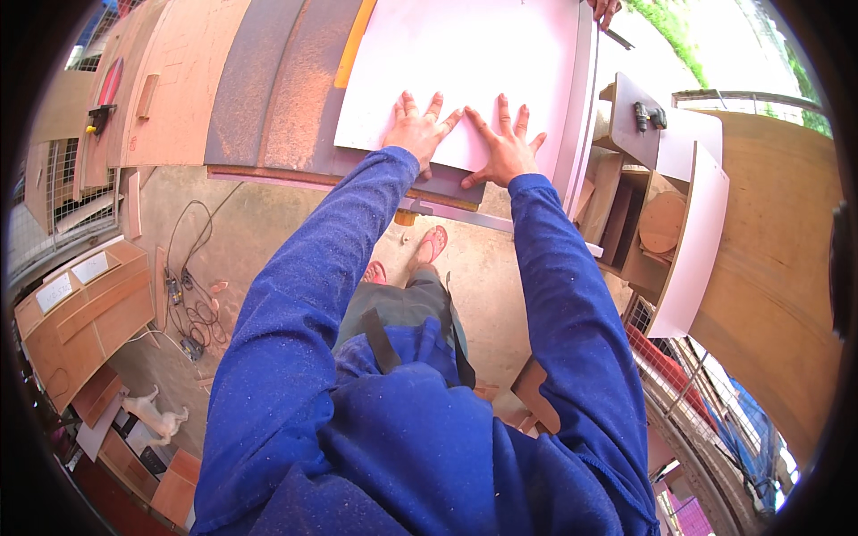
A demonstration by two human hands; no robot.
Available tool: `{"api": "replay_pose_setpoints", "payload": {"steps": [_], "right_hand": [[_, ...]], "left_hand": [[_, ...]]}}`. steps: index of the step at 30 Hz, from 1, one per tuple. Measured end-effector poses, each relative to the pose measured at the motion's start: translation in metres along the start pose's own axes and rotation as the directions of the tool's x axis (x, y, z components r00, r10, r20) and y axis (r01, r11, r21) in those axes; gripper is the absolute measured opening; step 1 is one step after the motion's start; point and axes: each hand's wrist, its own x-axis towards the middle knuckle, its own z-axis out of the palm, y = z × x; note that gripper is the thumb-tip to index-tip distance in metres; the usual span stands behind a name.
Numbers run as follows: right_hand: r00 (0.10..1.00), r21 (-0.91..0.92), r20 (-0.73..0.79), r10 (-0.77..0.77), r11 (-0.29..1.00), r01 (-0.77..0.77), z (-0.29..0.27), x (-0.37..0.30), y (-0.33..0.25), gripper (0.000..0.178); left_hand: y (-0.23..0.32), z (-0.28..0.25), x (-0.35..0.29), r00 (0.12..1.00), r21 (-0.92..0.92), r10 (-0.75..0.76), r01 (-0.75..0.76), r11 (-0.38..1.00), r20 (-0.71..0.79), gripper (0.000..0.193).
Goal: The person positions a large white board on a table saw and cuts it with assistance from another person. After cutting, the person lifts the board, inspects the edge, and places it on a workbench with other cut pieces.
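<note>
A large white board lies flat on a dark, dust-covered worktable. On the board's near edge rests my left hand, its fingers spread and pointing away from me. Close beside it my right hand is spread too, with its fingers on the white surface and its thumb at the near edge. The two hands almost meet at the left thumb and the right forefinger. Neither one grips anything. Along the board's right side runs a pale straight rail. At the far right corner, another person's hand touches the rail's end.
Right of the table, a cordless drill lies on a dark panel near wooden cabinet parts. A power cord coils on the floor at left. A small pale animal is at lower left, by wooden boxes.
</note>
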Motion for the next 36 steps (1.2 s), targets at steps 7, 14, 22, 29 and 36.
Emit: {"api": "replay_pose_setpoints", "payload": {"steps": [7,14,22,29,36], "right_hand": [[0.999,0.000,-0.035,-0.012,1.000,0.012,-0.002,0.005,0.002,0.149],[1.000,-0.010,-0.003,0.001,1.000,-0.001,-0.006,0.011,0.004,0.149],[1.000,-0.007,-0.011,0.003,1.000,-0.003,-0.009,0.018,0.007,0.150],[1.000,0.001,-0.009,-0.005,1.000,0.005,-0.013,0.022,0.008,0.149],[1.000,0.006,-0.003,-0.002,1.000,0.002,-0.014,0.025,0.009,0.148]], "left_hand": [[-0.003,-0.002,0.005,1.000,-0.010,0.005,-0.005,1.000,-0.012,0.144],[-0.004,-0.006,0.011,1.000,0.016,0.004,-0.004,1.000,0.000,0.143],[-0.007,-0.012,0.018,1.000,0.027,0.006,-0.006,1.000,0.003,0.142],[-0.008,-0.015,0.022,1.000,0.016,0.002,-0.002,1.000,0.016,0.142],[-0.009,-0.015,0.025,1.000,0.000,-0.006,0.006,1.000,0.001,0.143]]}}
